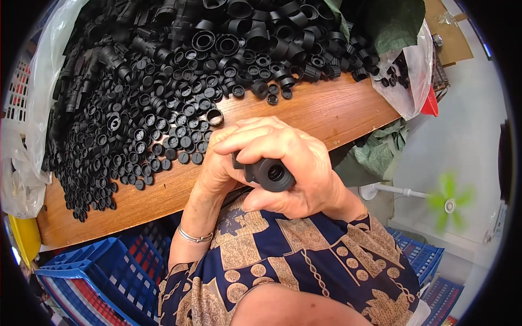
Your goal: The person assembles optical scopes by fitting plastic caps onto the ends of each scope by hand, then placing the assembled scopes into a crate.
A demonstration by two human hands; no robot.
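Both hands meet in front of my chest around a black scope-like tube (276,175), whose round open end faces up toward me. My right hand (310,168) is closed on it, with the fingers curled over the top and the thumb below. My left hand (216,167), with a bracelet on its wrist, grips the same tube from the left; its fingers are partly hidden behind the right hand. Just beyond the hands, a loose black ring (215,117) rests on the wooden table (337,108), beside many small black caps (185,142).
Black rings and collars (227,43) are heaped at the back, with long black scope bodies (81,81) at the left. A plastic bag (416,70) hangs at the right edge. Blue crates (109,271) stand below the table, and a green-bladed fan (449,205) spins at the right.
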